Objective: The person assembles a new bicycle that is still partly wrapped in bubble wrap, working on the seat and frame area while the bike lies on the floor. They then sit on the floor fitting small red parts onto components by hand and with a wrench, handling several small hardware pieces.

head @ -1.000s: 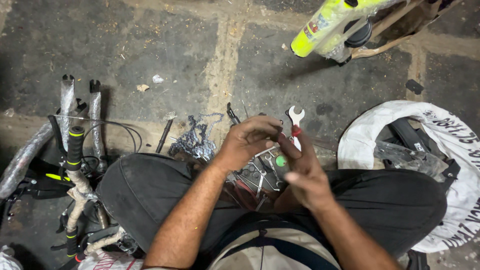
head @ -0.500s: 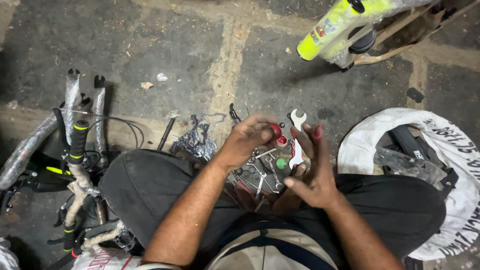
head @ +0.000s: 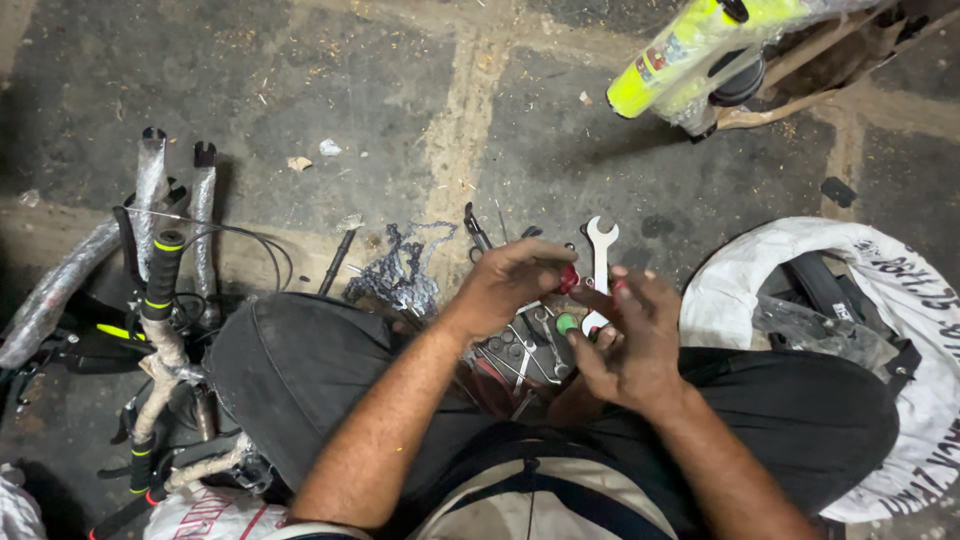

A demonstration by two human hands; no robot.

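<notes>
At the far left lie wrapped handlebars (head: 160, 290) with black and green grips, and next to them a bicycle chain (head: 400, 275) sits in a heap on the stone floor (head: 300, 80). Over a pile of spanners between the knees, the left hand (head: 510, 285) is curled, fingertips pinched on a small red part (head: 568, 278), while the right hand (head: 635, 335) is half open and cupped beneath, touching another red piece (head: 620, 287) and a green one (head: 566, 323). These bits look light, hard and easily dropped, best pinched by the sides, just before the white open-ended spanner (head: 599, 262); a white sack (head: 900, 330) lies at right.
</notes>
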